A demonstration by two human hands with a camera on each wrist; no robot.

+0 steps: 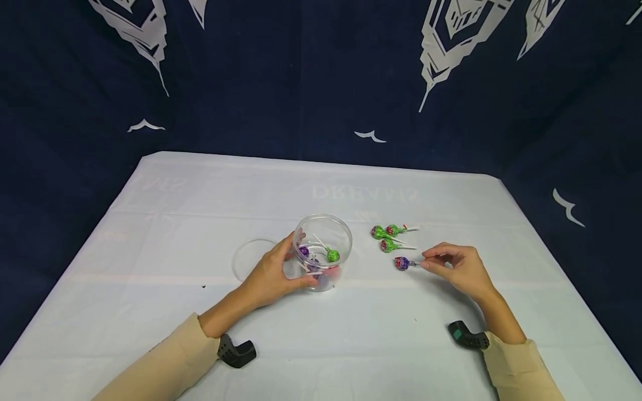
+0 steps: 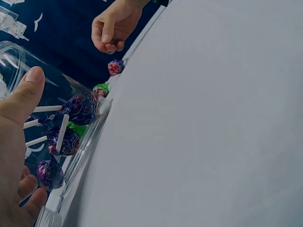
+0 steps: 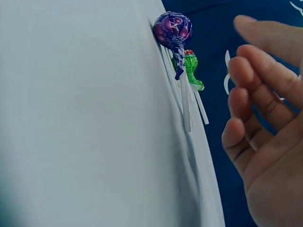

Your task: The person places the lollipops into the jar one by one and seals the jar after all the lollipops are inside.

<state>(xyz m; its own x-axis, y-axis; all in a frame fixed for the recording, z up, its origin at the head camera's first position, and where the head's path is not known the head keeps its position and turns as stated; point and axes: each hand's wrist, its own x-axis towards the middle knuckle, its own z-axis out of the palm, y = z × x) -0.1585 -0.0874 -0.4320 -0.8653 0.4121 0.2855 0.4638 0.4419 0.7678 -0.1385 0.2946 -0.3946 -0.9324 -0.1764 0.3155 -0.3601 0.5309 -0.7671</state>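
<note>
My left hand (image 1: 273,278) grips a clear round jar (image 1: 350,242) from its left side, thumb in front. Inside the jar are several purple-wrapped lollipops (image 2: 80,109) and a green one (image 1: 333,255), their white sticks pointing various ways. On the table to the right lies a purple lollipop (image 1: 402,263). My right hand (image 1: 458,270) is at its stick end in the head view. The right wrist view shows those fingers loosely bent and apart from the stick, holding nothing. Beyond it lie three green lollipops (image 1: 387,245), sticks toward the right.
A clear round lid (image 1: 233,262) lies left of the jar, partly behind my left hand. White cloth (image 1: 351,345) covers the table, and a dark blue patterned curtain (image 1: 301,83) hangs behind it. Both wrists wear black camera mounts (image 1: 237,352).
</note>
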